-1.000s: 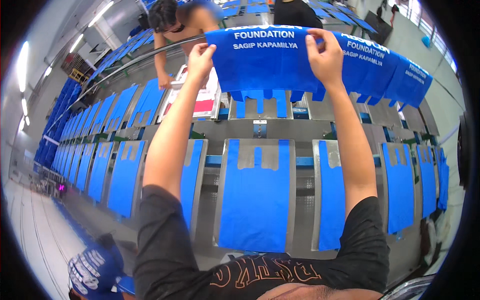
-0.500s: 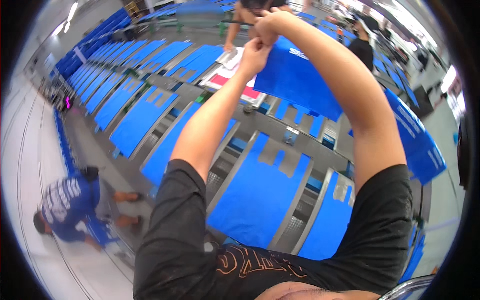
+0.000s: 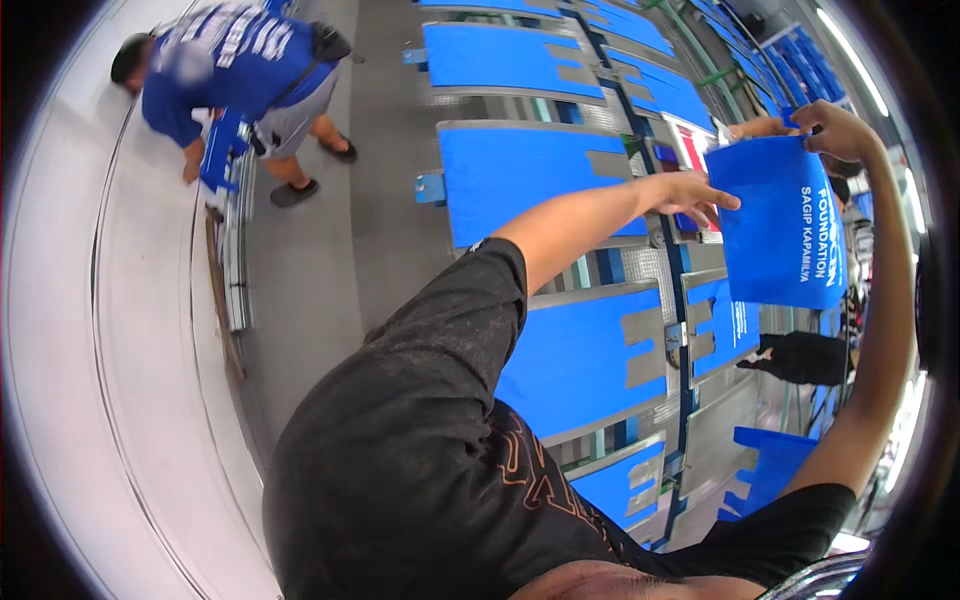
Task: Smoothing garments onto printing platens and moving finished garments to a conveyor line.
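Note:
My right hand [image 3: 838, 132] is closed on the upper corner of a blue fabric panel [image 3: 765, 225]. The panel hangs upright and bears white printed lettering. At its left edge is my left hand [image 3: 697, 198], fingers apart and fingertips at or just touching the cloth. Beneath the left forearm lies a flat metal print board with a blue notched panel [image 3: 540, 185] on it. Behind the held panel, a framed screen with red and white areas [image 3: 688, 145] is partly hidden.
Rows of metal boards with blue panels [image 3: 585, 355] surround me, joined by a dark blue rail [image 3: 690, 400]. A bare metal board [image 3: 722, 425] lies at lower right. On the left, a person in a blue shirt [image 3: 245, 55] bends over a long white table [image 3: 60, 330]. Another person's arm [image 3: 760, 127] shows behind the panel.
My view has turned, so the rows now run differently across it. My left hand has left the panel's upper corner beside my right hand and is now at its left edge, fingers spread.

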Demonstrator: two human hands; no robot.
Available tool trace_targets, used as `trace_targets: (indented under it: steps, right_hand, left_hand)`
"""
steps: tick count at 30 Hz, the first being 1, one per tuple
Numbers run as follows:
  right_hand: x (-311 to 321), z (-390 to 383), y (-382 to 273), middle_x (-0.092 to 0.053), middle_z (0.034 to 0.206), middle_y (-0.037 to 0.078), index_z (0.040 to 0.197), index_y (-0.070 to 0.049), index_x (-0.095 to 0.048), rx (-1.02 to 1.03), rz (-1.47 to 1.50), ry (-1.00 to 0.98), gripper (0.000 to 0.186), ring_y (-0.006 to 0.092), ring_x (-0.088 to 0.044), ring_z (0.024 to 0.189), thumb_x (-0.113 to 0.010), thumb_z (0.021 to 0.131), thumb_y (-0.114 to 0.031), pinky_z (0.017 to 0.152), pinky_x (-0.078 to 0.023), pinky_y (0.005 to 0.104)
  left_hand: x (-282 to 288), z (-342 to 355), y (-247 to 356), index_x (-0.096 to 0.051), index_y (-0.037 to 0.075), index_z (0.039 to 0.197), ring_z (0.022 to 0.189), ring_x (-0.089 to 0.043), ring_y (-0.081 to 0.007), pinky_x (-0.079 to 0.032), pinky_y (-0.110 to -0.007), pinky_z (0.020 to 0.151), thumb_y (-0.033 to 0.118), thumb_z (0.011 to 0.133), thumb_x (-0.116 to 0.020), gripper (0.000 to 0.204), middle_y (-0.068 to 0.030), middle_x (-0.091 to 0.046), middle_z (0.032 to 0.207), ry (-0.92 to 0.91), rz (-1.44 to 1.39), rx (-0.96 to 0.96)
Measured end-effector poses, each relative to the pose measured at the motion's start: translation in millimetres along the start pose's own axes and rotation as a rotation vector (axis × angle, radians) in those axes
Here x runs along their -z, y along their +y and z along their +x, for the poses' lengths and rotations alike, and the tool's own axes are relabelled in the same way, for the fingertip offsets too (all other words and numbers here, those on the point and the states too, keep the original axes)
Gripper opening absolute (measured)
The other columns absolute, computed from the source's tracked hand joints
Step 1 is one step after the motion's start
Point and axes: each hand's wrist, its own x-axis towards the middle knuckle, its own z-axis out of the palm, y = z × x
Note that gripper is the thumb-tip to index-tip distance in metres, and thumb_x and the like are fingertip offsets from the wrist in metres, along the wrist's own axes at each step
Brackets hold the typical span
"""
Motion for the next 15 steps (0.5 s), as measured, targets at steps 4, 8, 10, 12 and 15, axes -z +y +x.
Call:
trace_targets:
  steps: [4,8,10,12,15]
  right_hand:
    - [61,16,-92,-0.068,0.124,0.012,0.123,-0.003,-0.068,0.009,0.132,0.051,0.051,0.0251,-0.065,0.111,-0.074,0.075,-0.018,0.098,-0.051,0.0376]
    - [100,23,-139,-0.068,0.114,0.006,0.121,-0.003,-0.066,0.055,0.434,0.102,0.043,0.0174,-0.063,0.103,-0.071,0.084,-0.025,0.095,-0.049,0.0314]
    - [129,42,-209,-0.068,0.101,0.004,0.112,-0.001,-0.068,0.121,0.553,0.070,0.031,0.0146,-0.061,0.092,-0.069,0.085,-0.017,0.086,-0.049,0.0300]
    - [152,69,-272,-0.069,0.088,0.003,0.102,0.001,-0.070,0.220,0.691,0.059,0.019,0.0119,-0.060,0.081,-0.068,0.086,-0.009,0.077,-0.049,0.0287]
    - [196,73,-309,-0.069,0.088,0.003,0.092,0.000,-0.072,0.316,0.722,0.096,0.012,0.0103,-0.060,0.084,-0.071,0.085,-0.010,0.083,-0.047,0.0265]
  left_hand:
    - [20,-100,-20,-0.043,0.012,0.148,0.124,-0.058,-0.0244,-0.051,-0.044,0.099,0.058,0.072,-0.087,0.099,-0.0092,-0.056,0.141,0.037,-0.337,-0.215]
    - [16,-183,-29,-0.040,0.009,0.149,0.130,-0.055,-0.0258,-0.046,-0.047,0.110,0.064,0.066,-0.088,0.111,-0.0093,-0.052,0.145,0.000,-0.496,-0.279]
    - [34,-231,-19,-0.039,0.007,0.150,0.130,-0.056,-0.0273,-0.046,-0.047,0.110,0.066,0.063,-0.088,0.116,-0.0111,-0.053,0.145,0.090,-0.534,-0.316]
    - [52,-304,7,-0.036,0.008,0.153,0.136,-0.049,-0.0305,-0.042,-0.051,0.113,0.073,0.063,-0.082,0.120,-0.0125,-0.049,0.149,0.220,-0.495,-0.358]
    - [37,-401,74,-0.032,0.011,0.157,0.146,-0.035,-0.0353,-0.030,-0.059,0.119,0.096,0.063,-0.055,0.128,-0.0135,-0.041,0.157,0.685,-0.442,-0.276]
